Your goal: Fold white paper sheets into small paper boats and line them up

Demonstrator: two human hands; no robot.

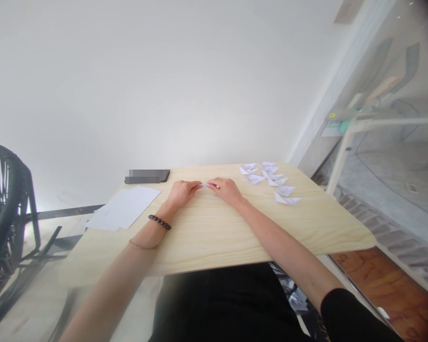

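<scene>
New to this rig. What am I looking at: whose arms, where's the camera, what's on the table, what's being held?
No machine here: one person's bare hands, seen by a head-worn camera looking forward and down. The left hand and right hand pinch a small piece of white paper between them; its exact shape is mostly hidden. On the wooden table, white sheets and a dark flat object, partly pixelated, lie to the left. Folded white paper shapes sit to the right.
</scene>
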